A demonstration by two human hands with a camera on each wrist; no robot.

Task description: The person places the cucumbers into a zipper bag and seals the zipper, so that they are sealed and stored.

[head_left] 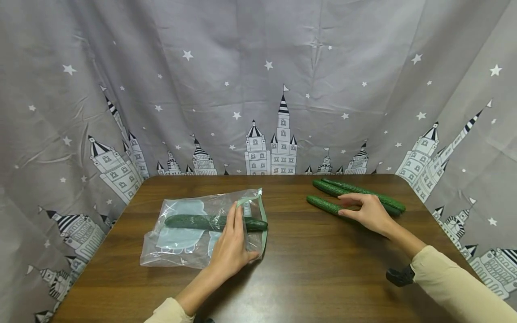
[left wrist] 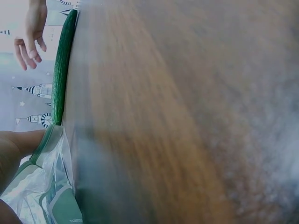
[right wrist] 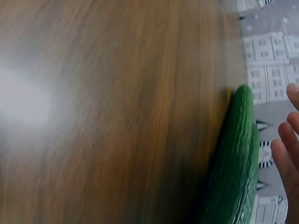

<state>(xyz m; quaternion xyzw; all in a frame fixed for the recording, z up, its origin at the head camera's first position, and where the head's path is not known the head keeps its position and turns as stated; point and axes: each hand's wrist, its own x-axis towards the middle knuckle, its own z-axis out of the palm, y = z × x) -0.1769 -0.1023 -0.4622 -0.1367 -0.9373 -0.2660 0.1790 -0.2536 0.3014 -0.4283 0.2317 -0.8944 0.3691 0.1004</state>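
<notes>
A clear plastic bag (head_left: 151, 251) with a pale green edge lies on the left half of the table with one cucumber (head_left: 186, 221) in it, one end at the mouth. My left hand (head_left: 230, 246) rests on the bag at its mouth, fingers extended and thumb apart. Three more cucumbers lie at the right: a near one (head_left: 323, 204) and two behind it, close together. Just over the near one is my right hand (head_left: 369, 213), its thumb and fingers spread apart. The right wrist view shows the fingers (right wrist: 287, 154) away from the cucumbers (right wrist: 233, 163).
The brown wooden table (head_left: 303, 278) has its far edge against a grey curtain (head_left: 307, 67) printed with castles and stars. A dark strap device (head_left: 400, 276) is on the right wrist. Light glares off the tabletop.
</notes>
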